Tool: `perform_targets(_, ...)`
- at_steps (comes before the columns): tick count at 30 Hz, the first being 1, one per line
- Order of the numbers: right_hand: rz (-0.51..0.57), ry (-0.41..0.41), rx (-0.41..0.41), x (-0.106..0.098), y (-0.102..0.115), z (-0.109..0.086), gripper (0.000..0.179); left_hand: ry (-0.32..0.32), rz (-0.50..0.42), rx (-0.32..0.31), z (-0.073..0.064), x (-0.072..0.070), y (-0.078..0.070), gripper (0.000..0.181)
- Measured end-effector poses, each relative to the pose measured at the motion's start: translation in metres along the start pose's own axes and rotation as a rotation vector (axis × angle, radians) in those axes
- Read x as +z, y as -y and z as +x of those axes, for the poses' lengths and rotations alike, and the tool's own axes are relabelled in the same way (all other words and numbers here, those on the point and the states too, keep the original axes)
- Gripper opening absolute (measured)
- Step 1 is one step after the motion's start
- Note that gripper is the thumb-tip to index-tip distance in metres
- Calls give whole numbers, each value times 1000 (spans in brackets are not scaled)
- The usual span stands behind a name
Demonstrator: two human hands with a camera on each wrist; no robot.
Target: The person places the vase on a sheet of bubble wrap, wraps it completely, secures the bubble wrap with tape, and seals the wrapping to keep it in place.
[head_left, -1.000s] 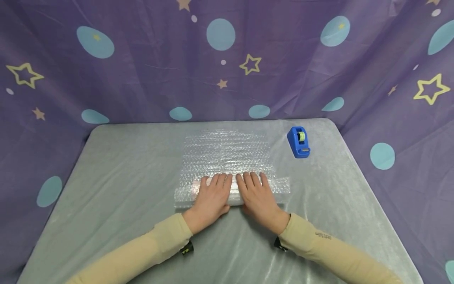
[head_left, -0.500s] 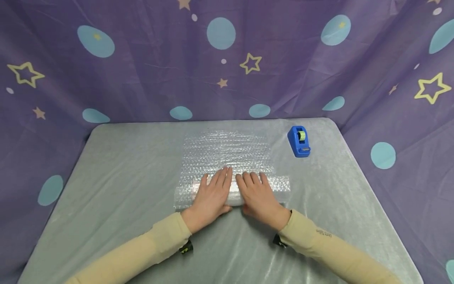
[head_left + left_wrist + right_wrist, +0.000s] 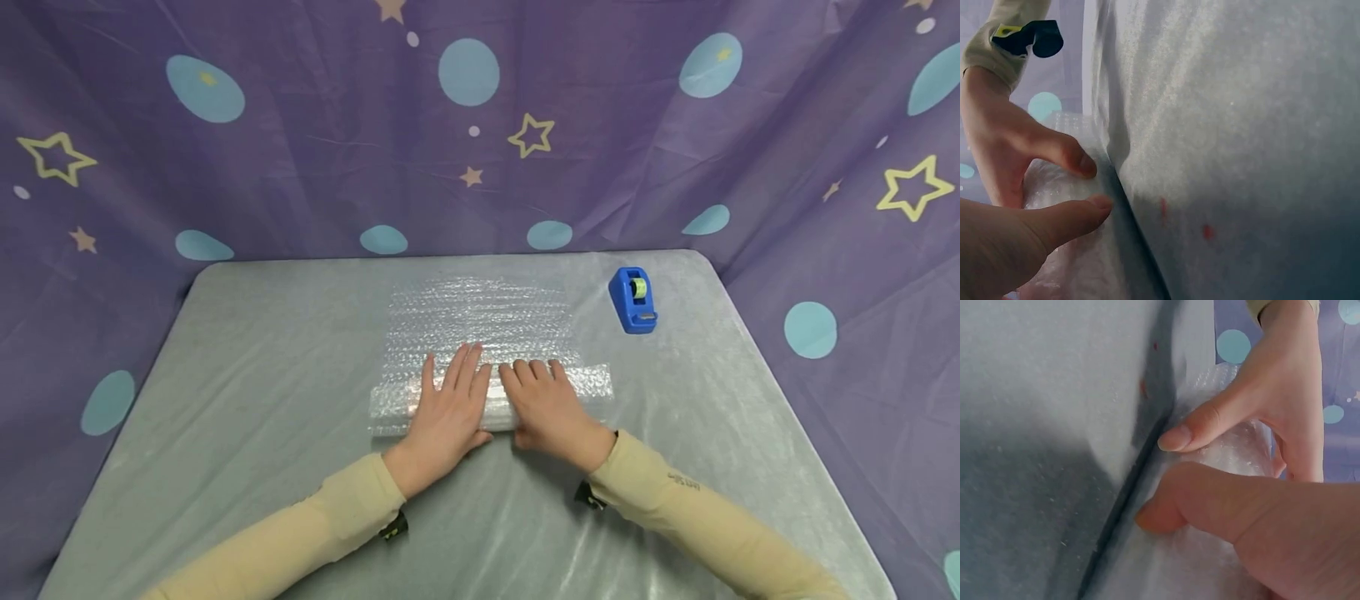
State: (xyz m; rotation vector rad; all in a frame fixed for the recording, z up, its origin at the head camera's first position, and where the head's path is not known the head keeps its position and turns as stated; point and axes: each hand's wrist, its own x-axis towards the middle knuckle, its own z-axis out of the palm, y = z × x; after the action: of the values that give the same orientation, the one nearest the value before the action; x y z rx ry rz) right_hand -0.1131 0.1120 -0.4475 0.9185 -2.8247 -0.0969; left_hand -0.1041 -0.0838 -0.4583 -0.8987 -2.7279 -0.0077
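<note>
A sheet of clear bubble wrap lies flat on the cloth, its near end rolled into a thick roll that runs left to right. On the roll's left half rests my left hand, fingers spread and mostly straight, reaching past it onto the flat sheet. My right hand grips the right half, its fingers bent over the top. Both wrist views show the thumbs low on the roll's near side, the left thumb and the right thumb. Something pinkish shows through the wrap; what is inside is otherwise hidden.
A blue tape dispenser with a yellowish-green tape roll stands at the back right of the table, which is covered in grey cloth. Behind and beside it hangs a purple curtain with stars and dots.
My left fingers have stretched forward and spread over the sheet, while my right hand keeps nearly the same place. The roll's upper edge has shifted slightly away from me.
</note>
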Motion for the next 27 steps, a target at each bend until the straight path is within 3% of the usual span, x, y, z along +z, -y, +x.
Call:
perform_targets(7, 53, 96, 8, -7, -3, 5, 91, -67, -2, 17, -3, 6, -3, 97)
perform_targets(12, 69, 130, -2, -10, -5, 7, 92, -47, 3, 26, -4, 12, -3, 100)
perform_targets(19, 94, 196, 7, -12, -10, 12, 98, -34, 94, 23, 1, 14, -2, 119)
perform_targets(27, 151, 274, 22, -16, -14, 16, 112, -21, 72, 12, 5, 15, -1, 119)
